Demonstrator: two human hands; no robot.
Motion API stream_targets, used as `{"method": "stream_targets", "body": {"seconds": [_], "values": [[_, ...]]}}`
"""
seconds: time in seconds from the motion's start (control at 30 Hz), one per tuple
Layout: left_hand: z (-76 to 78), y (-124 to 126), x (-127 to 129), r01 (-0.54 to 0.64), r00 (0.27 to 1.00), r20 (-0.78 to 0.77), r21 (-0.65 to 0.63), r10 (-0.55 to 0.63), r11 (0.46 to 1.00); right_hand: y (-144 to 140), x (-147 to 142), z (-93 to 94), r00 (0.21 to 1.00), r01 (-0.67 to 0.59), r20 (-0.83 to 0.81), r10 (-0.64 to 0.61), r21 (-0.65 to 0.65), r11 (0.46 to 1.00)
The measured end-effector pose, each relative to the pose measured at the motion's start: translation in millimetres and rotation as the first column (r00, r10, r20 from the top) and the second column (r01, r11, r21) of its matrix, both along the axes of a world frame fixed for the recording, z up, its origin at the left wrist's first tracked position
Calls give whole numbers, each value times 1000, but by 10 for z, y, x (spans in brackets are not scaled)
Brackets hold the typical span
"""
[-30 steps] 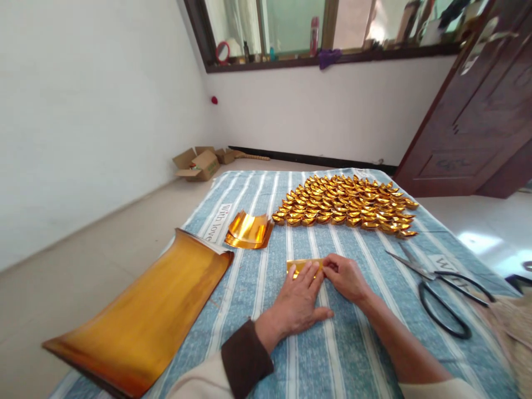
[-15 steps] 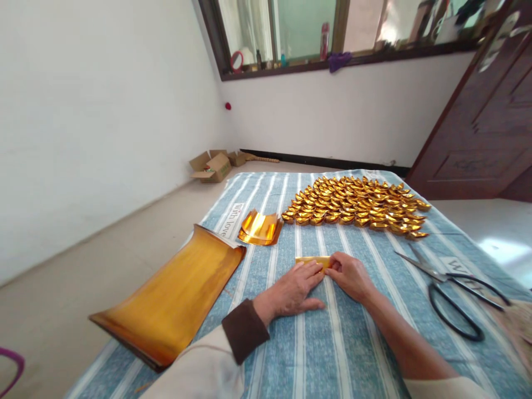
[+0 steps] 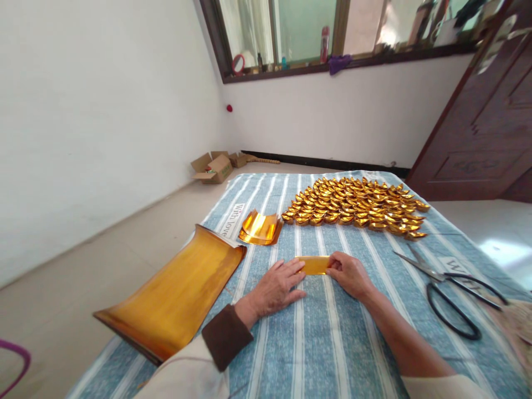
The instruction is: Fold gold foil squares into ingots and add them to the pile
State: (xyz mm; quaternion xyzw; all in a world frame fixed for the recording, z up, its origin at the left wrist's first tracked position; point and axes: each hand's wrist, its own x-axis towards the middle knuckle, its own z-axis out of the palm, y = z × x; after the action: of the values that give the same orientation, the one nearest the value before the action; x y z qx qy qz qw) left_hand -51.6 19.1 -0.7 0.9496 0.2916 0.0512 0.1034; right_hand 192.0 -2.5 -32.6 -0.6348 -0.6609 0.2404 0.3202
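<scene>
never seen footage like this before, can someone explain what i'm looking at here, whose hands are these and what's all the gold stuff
There is no machine here. The picture comes from a camera worn on a person's head, looking forward and down, so the two bare hands are that person's own.

The left hand and the right hand press the two ends of a small folded strip of gold foil paper flat on a blue striped cloth.

Farther back lie rows of folded gold paper ingots. To the left are a small stack of cut gold sheets and a large curled gold sheet. To the right lie black-handled scissors. Cardboard boxes sit on the floor by the wall.
</scene>
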Motion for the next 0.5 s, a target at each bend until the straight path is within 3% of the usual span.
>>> {"method": "stream_targets", "body": {"seconds": [0.3, 0.5], "values": [[18, 22, -92, -42, 998, -38, 67, 45, 997, 3, 13, 4, 1000, -13, -7, 13, 16, 1000], [-41, 39, -84, -39, 998, 48, 97, 34, 995, -23, 28, 35, 998, -51, 37, 49, 45, 998]]}}
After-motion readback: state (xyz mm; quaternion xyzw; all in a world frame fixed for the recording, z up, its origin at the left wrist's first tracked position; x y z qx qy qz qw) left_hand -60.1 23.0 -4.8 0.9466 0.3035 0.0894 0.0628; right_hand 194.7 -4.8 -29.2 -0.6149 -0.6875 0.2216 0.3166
